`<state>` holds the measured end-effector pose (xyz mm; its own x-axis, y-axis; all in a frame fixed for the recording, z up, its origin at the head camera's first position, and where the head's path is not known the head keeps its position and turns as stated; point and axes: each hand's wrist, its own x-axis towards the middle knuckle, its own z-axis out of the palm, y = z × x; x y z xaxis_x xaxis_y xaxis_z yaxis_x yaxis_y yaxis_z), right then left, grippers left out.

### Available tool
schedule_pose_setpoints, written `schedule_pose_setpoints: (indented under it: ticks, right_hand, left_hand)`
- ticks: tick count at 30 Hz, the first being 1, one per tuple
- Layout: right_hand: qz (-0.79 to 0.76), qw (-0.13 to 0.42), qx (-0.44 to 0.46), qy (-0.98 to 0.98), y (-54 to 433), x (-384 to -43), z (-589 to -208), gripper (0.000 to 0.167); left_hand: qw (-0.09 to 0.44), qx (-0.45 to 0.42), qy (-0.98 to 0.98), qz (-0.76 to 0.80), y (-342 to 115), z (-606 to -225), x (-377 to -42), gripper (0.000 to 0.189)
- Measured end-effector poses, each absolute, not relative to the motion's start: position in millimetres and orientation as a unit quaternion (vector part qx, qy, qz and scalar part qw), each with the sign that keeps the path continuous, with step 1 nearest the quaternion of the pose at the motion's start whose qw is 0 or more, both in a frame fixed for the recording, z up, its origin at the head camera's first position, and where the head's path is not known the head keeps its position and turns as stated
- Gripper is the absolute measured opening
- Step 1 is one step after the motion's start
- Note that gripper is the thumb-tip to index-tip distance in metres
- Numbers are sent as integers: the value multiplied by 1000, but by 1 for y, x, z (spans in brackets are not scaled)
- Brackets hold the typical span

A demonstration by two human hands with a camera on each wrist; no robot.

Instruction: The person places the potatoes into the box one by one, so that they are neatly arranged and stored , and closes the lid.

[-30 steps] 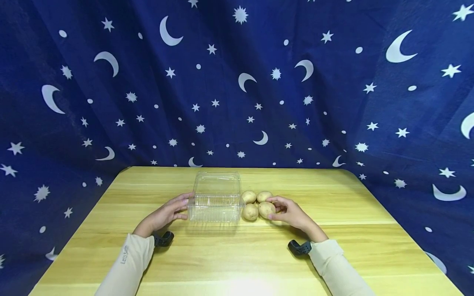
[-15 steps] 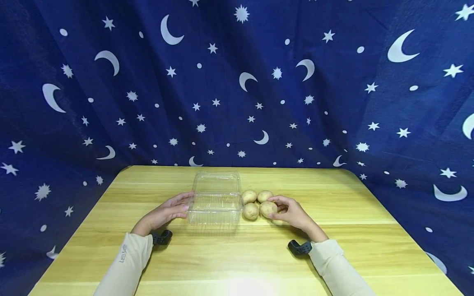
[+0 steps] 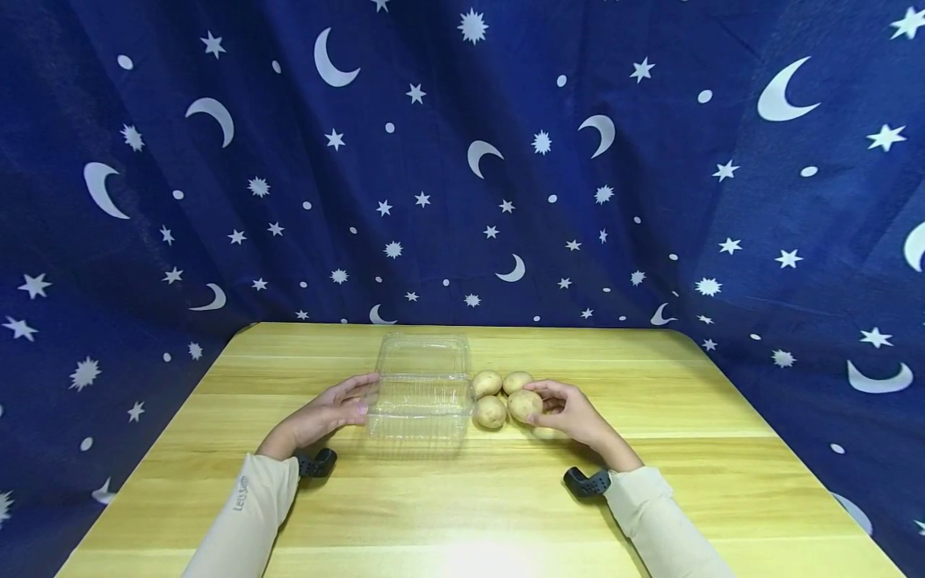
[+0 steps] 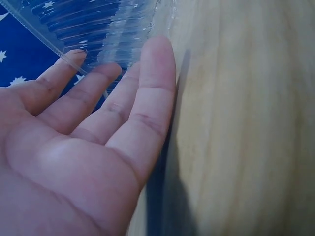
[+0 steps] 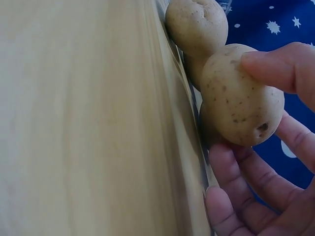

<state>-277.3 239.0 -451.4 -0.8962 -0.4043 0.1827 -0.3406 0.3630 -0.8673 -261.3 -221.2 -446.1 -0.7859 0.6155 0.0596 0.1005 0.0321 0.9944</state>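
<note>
My left hand [image 3: 334, 411] is at the left side of a clear plastic clamshell container [image 3: 421, 393], its lid folded back. In the left wrist view, the fingertips [image 4: 156, 59] touch the container's ribbed wall, loosely extended. On the right, my right hand [image 3: 572, 411] pinches a potato [image 5: 241, 96], the thumb on one side and fingers on the other. Whether that potato is off the table cannot be told. Other potatoes sit close by: one [image 3: 491, 413] nearest the container, one [image 3: 487, 383] behind it, another [image 3: 517, 381] behind the held one.
The wooden table [image 3: 462, 498] spreads toward the front and both sides. A dark blue curtain [image 3: 462, 201] with moons and stars hangs behind and along the sides. Black wrist cameras [image 3: 587, 482] sit on both forearms.
The container's front rim has come down and toward me, and its body looks more tilted. The right hand and its potato have shifted only slightly to the right.
</note>
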Motion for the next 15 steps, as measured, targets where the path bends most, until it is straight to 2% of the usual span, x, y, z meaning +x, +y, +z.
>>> schedule_pose_setpoints:
  ticks: [15]
  right_hand:
    - [-569,54,-221,790,242,-280,-453,54]
  left_hand:
    - [173,241,732,614,-224,-450,-265,92]
